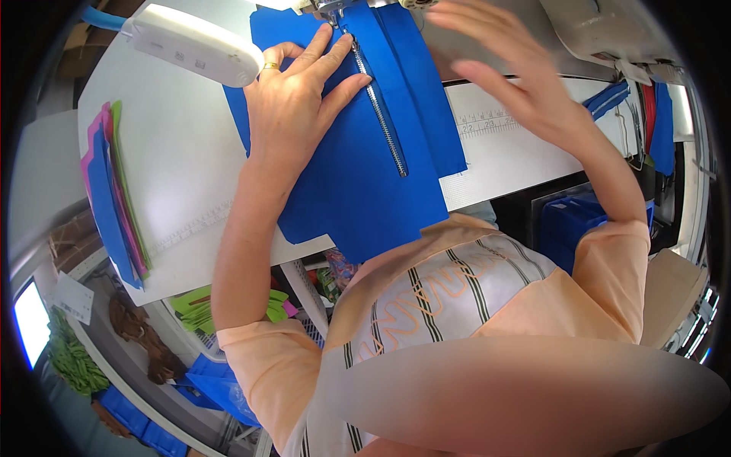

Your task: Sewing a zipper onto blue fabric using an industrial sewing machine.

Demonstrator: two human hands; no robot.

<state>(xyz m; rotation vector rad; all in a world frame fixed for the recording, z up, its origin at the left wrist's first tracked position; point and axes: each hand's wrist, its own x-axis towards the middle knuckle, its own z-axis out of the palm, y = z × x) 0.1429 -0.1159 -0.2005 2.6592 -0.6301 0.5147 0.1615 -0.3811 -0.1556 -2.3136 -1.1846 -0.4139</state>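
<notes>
Blue fabric lies under the metal sewing machine foot at the top centre, with a silver-toothed zipper running down it. My left hand rests on the fabric left of the zipper, fingers spread, fingertips close to the foot and thumb touching beside the zipper teeth. My right hand is raised at the upper right, beside the machine body, open with fingers apart and slightly blurred; I see nothing in it.
A white lamp hangs at the upper left. Coloured fabric pieces lie stacked on the white table. Blue strips sit at the right end. Below are blue bins and green fabric.
</notes>
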